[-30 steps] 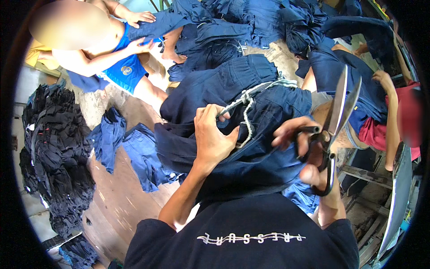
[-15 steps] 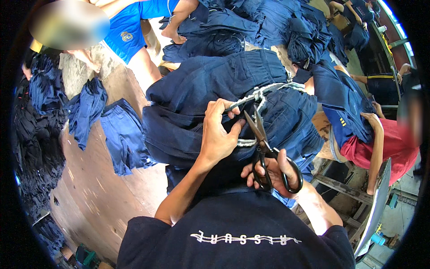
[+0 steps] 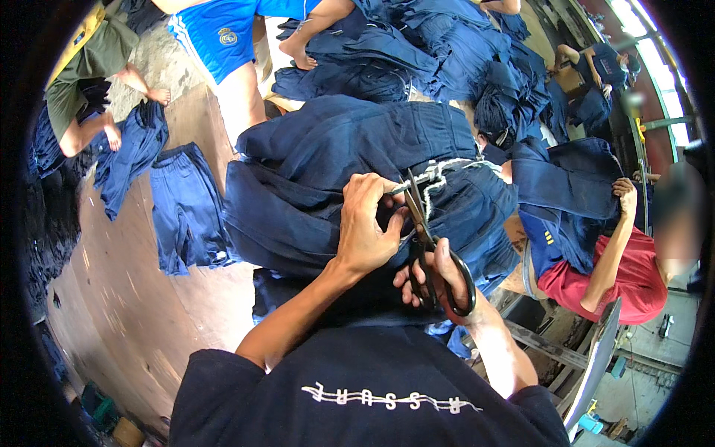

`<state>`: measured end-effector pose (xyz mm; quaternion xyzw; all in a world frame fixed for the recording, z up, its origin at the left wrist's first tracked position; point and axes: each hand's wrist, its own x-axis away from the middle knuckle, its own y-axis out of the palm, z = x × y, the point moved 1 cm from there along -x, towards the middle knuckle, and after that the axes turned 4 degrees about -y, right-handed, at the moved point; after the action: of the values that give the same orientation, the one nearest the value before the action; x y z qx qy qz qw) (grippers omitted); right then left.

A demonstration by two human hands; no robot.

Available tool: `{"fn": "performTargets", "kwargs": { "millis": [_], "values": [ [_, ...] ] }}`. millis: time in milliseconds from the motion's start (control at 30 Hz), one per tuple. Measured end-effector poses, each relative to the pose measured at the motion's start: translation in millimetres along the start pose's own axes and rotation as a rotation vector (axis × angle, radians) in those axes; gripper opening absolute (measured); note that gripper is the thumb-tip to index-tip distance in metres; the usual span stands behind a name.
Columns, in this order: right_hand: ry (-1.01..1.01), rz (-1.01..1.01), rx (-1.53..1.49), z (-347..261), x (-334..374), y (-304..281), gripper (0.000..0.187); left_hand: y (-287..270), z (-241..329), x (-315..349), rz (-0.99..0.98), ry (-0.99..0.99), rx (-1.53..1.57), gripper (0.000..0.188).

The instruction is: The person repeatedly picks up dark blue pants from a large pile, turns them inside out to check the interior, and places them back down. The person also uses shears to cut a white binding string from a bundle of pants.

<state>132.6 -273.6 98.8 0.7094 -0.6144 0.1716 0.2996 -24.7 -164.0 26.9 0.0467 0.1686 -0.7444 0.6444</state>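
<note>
A bundle of navy trousers with gathered elastic waists lies in front of me, bound by a white-edged cloth strip. My left hand pinches part of the strip at the middle of the bundle, thumb and fingers close together. Black-handled scissors are held in my right hand, with fingers and thumb through the loops. Their blades point away from me, and the tips lie against the strip just right of my left fingertips. Whether the strip sits between the blades is hard to see.
Heaped navy garments spread behind the bundle. Blue shorts lie on the wooden board at left. A person in blue shorts stands beyond; another in a red shirt handles navy cloth at right.
The scissors have moved up and left to my left fingertips, their handles now closer together. The view has shifted somewhat, and the red-shirted person has lifted a piece of navy cloth.
</note>
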Motion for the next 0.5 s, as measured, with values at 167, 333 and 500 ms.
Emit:
{"fn": "performTargets", "kwargs": {
  "millis": [167,333,500],
  "values": [
    [0.011,0.004,0.161,-18,6,-3,0.088,-4,2,0,0.017,0.073,-0.009,0.032],
    [0.028,-0.043,0.103,-41,15,-5,0.088,-12,3,2,-0.103,0.037,-0.001,0.054],
    [0.069,0.045,0.166,-43,5,-5,0.087,-9,2,6,-0.101,0.027,-0.028,0.056]
  ]
}}
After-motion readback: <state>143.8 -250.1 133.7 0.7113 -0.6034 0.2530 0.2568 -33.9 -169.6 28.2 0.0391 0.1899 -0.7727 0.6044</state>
